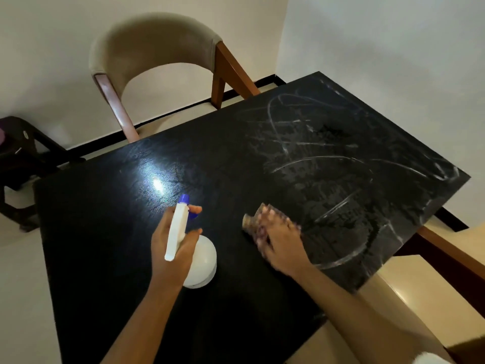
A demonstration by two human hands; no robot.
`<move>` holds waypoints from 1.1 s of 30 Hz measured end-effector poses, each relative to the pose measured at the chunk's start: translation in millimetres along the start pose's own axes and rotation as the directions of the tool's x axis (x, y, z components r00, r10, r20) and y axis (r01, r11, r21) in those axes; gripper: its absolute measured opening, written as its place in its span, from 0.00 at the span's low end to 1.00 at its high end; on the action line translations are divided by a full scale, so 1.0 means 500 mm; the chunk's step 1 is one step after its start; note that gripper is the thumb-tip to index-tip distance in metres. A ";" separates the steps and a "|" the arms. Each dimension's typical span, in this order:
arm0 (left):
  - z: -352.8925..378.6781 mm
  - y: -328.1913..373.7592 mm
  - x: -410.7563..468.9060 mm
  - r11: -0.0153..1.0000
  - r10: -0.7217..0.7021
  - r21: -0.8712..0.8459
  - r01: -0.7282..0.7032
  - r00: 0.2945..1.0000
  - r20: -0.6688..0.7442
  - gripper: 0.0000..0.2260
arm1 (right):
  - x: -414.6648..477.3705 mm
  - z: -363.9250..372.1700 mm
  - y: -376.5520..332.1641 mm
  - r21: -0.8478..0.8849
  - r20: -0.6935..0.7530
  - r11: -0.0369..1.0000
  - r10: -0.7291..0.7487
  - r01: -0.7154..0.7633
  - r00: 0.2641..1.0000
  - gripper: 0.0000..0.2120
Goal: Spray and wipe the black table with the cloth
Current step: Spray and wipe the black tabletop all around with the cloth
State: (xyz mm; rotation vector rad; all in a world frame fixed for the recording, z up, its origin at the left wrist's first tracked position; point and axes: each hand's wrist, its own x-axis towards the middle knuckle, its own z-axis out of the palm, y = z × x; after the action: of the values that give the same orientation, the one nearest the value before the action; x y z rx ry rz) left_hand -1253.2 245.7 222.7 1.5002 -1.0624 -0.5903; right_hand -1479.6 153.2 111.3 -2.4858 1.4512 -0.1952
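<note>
We look down on a black table (105,245) that fills the middle of the frame, with two bare forearms reaching in from the bottom edge.

The left hand (170,248), just below centre, grips a spray bottle (206,258). Its fingers are curled round the white spray head, and the forefinger reaches forward beside the blue nozzle. The round white body of the bottle shows beneath the hand, over the tabletop; we cannot tell whether it rests on the surface.

The right hand (282,245), right of centre, is blurred. It presses down on a small brownish cloth (258,216) that lies on the table. The fingers are spread and fairly straight across the top of the cloth.

White streaks (315,158) and wet smears curve across the right half of the table, from the cloth up to the far corner. A bright glare sits on the surface left of centre.

At upper left stands a beige chair (147,46) with wooden legs, and a dark stool (18,153) sits at the far left edge.
</note>
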 end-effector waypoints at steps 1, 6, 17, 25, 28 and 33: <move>0.003 0.004 -0.011 1.000 -0.012 0.003 0.012 1.000 0.007 0.29 | -0.049 0.003 -0.003 0.020 0.058 0.994 -0.108 0.107 0.993 0.28; 0.016 0.011 -0.062 0.998 -0.068 -0.011 0.068 0.998 0.016 0.23 | -0.164 -0.020 0.058 0.083 0.249 0.882 -0.470 0.464 0.847 0.28; 0.029 0.022 -0.156 0.998 -0.067 -0.001 0.067 0.997 0.029 0.15 | -0.211 -0.015 0.013 0.028 0.019 0.987 -0.160 0.159 0.987 0.28; 0.043 0.017 -0.175 0.999 -0.028 0.023 0.028 1.000 0.003 0.18 | -0.197 -0.034 0.131 0.010 0.103 0.986 -0.169 0.169 0.980 0.28; 0.048 0.012 -0.193 0.999 0.035 0.028 -0.035 0.999 0.016 0.19 | -0.169 -0.034 0.130 -0.023 0.023 0.989 0.146 -0.146 0.989 0.30; 0.048 -0.004 -0.208 0.996 0.071 0.046 -0.072 0.997 0.017 0.16 | -0.302 -0.010 0.038 0.065 0.049 0.993 -0.102 0.099 0.994 0.27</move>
State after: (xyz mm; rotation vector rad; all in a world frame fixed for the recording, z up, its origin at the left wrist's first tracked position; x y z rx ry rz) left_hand -1321.2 323.6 195.4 1.4936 -1.1439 -0.5312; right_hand -1571.2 275.1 112.7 -2.4961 1.2811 -0.1895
